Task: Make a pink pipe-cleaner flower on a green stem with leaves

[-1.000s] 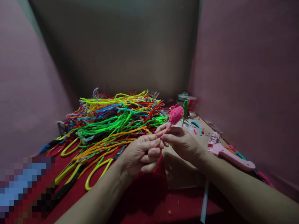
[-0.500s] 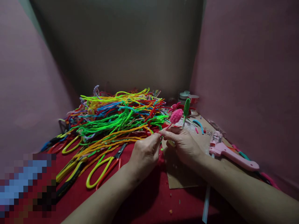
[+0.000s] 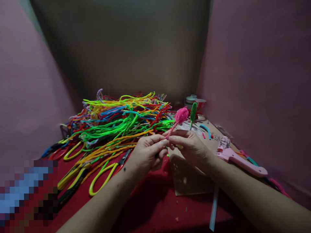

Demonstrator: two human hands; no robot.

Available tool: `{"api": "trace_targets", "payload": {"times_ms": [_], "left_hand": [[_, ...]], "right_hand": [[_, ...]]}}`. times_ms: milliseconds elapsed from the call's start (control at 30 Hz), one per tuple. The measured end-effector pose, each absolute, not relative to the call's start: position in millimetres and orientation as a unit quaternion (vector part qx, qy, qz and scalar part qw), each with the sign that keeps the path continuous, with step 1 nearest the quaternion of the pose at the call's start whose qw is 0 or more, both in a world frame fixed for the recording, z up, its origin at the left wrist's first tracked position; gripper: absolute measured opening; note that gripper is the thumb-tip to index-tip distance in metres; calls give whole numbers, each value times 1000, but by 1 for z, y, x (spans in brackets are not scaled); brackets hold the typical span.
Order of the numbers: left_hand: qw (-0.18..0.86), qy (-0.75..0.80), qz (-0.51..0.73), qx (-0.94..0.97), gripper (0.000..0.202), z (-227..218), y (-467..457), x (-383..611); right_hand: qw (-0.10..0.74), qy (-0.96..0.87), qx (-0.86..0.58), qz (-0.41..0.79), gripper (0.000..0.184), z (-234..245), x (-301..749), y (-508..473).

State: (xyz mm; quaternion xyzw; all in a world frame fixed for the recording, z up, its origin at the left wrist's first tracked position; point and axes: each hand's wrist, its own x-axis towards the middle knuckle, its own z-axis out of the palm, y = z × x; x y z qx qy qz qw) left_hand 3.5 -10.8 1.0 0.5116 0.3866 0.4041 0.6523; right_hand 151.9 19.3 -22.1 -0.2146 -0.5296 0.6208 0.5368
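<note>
Both hands meet over the near left part of the cardboard. Between them is a pink pipe-cleaner petal (image 3: 181, 115), an oval fuzzy head on a thin twisted stem that leans up and to the right. My left hand (image 3: 150, 151) is closed, thumb and fingers pinching the stem's lower end. My right hand (image 3: 191, 147) pinches the same stem from the other side, its fingertips touching the left ones. Just beyond the right hand a green pipe-cleaner leaf (image 3: 193, 112) points upward; its base is partly hidden.
A big pile of coloured pipe cleaners (image 3: 126, 118) lies at the back left. Scissors (image 3: 103, 179) and yellow-black pliers (image 3: 73, 186) rest on the red cloth (image 3: 150, 207). On the right, a pink glue gun (image 3: 240, 160) with a glue stick (image 3: 213, 210) lies across the cardboard (image 3: 183, 184).
The petal has turned and shifted slightly left, its stem now more upright. My left hand has rolled so its thumb and fingers show, and both hands still grip the stem.
</note>
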Motion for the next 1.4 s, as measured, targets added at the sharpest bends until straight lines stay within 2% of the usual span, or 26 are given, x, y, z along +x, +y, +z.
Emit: {"api": "trace_targets", "payload": {"times_ms": [133, 267, 367, 433, 567, 633, 700, 800, 1000, 1100, 1233, 1400], "left_hand": [[708, 337, 387, 485, 15, -2, -8, -1], [748, 297, 358, 474, 14, -3, -4, -5], [705, 326, 358, 518, 18, -3, -3, -2], [575, 391, 381, 609, 22, -5, -4, 2], [145, 451, 404, 783, 18, -16, -6, 6], [27, 449, 376, 810, 17, -22, -5, 6], [-13, 451, 364, 815, 18, -26, -5, 4], [41, 456, 388, 799, 21, -25, -3, 4], [406, 461, 445, 652, 26, -8, -2, 5], [547, 430, 431, 575, 26, -2, -3, 2], [665, 369, 400, 512, 20, -1, -3, -3], [742, 312, 353, 476, 16, -5, 2, -10]], "right_hand": [[509, -519, -186, 661, 9, -22, 151, 22], [514, -540, -190, 639, 8, -21, 151, 22], [540, -532, -198, 621, 6, -24, 150, 21], [558, -514, -214, 616, 4, -26, 148, 20], [586, -474, -253, 607, 2, -28, 145, 16], [590, -469, -264, 602, 4, -28, 143, 14], [588, -464, -272, 605, 6, -29, 141, 13], [573, -462, -269, 621, 5, -31, 141, 13], [540, -554, -262, 576, 9, -23, 145, 10], [539, -587, -251, 550, 8, -20, 148, 10], [526, -563, -221, 597, 8, -23, 150, 16], [510, -525, -206, 650, 5, -26, 151, 22]]}}
